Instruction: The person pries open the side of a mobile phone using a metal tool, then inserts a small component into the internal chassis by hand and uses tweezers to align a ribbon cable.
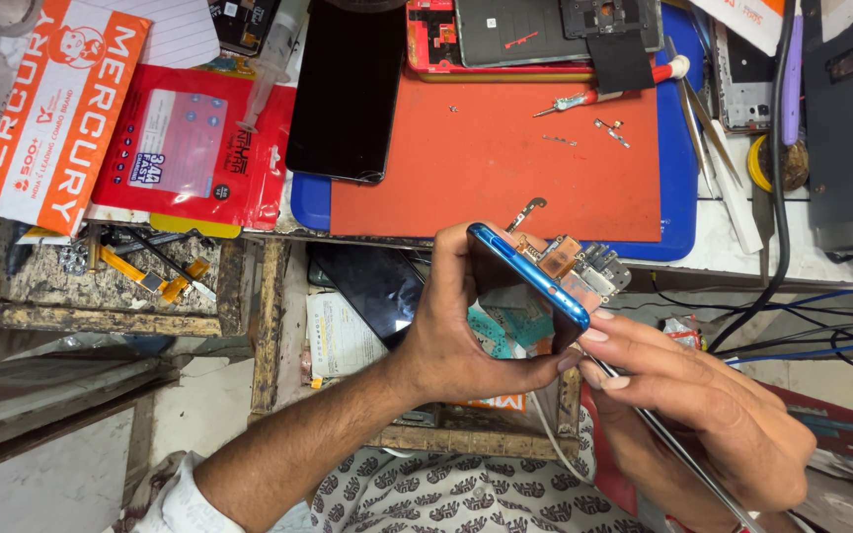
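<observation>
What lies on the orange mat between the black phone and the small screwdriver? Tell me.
In the head view, that stretch of the orange mat between the black phone and the screwdriver holds only one tiny screw.

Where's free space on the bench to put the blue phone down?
Middle of the orange mat, between the black phone and the loose small parts. Crowded: the mat's top edge with the red opened phone, and the right side with tweezers.

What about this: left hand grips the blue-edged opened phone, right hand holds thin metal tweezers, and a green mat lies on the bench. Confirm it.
Wrong on the mat: the head view shows an orange-red rubber mat, not green. The left hand grips the blue-edged opened phone; the right hand holds the thin metal tweezers.
</observation>
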